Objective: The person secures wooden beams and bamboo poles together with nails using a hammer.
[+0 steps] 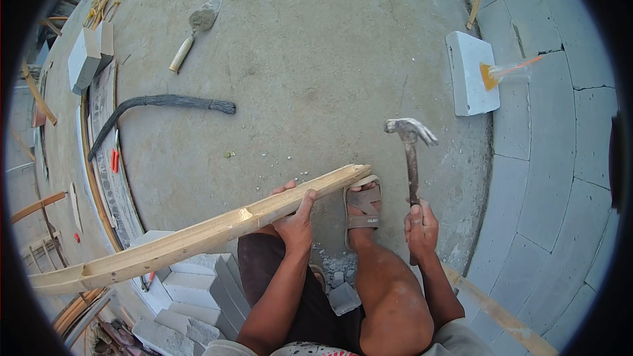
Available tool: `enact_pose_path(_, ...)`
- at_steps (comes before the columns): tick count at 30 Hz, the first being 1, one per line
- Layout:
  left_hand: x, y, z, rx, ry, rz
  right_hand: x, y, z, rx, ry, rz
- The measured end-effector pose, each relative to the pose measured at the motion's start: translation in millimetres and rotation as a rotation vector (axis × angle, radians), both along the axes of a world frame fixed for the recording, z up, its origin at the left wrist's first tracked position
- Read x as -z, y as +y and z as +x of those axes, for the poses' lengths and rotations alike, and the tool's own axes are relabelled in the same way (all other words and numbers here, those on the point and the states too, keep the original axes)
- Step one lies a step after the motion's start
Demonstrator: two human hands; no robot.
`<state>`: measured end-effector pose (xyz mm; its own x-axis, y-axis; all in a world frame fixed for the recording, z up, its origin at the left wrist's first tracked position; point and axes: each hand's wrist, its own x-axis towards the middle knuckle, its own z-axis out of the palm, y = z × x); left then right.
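My left hand [297, 224] is wrapped round a long wooden beam [217, 227], thumb on its upper face. The beam runs from the lower left to a splintered end just above my sandaled foot [363, 211]. A notch shows in the wood left of my hand. In my right hand [421, 229] a claw hammer [411, 158] is gripped by its handle, head up, to the right of the beam's end and apart from it.
A trowel [202, 21], a bundle of dark wires [165, 101] and red-handled pliers [115, 161] lie on the floor. White blocks [191, 290] are stacked at lower left. A block [473, 74] with a plastic bag stands by the right block wall [547, 132].
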<state>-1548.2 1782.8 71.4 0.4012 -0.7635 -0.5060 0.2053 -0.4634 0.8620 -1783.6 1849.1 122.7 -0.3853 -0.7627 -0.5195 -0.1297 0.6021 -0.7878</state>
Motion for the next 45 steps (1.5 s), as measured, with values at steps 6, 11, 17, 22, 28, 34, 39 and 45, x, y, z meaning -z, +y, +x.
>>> enact_pose_path(6,0.4,-0.2,-2.7,-0.027,0.027,0.01,2.3,0.8,13.8,0.216,-0.095,-0.515)
enact_pose_path(11,-1.9,-1.7,-4.0,-0.036,0.013,0.018,62.1,31.0,0.3,-0.454,0.294,-0.062)
enact_pose_path(17,-9.2,1.1,-6.5,-0.051,0.031,0.001,-21.1,-14.7,2.7,-0.017,0.007,-0.159)
enact_pose_path(22,-11.3,-0.4,-10.3,-0.059,-0.014,0.017,23.2,23.5,2.7,0.076,-0.044,-0.339)
enact_pose_path(28,-12.7,-0.2,-7.8,-0.018,-0.056,0.06,41.6,23.8,1.0,-0.345,0.162,-0.019)
enact_pose_path(34,-10.1,0.3,-11.5,-0.073,0.004,0.026,-8.4,-15.0,5.8,0.163,-0.045,-0.55)
enact_pose_path(39,-4.1,7.9,-9.4,-0.038,-0.024,0.029,55.6,40.8,-9.0,-0.522,0.346,0.132)
enact_pose_path(45,-9.5,-1.9,-11.0,-0.024,-0.04,0.042,12.0,2.5,5.3,-0.264,0.176,0.02)
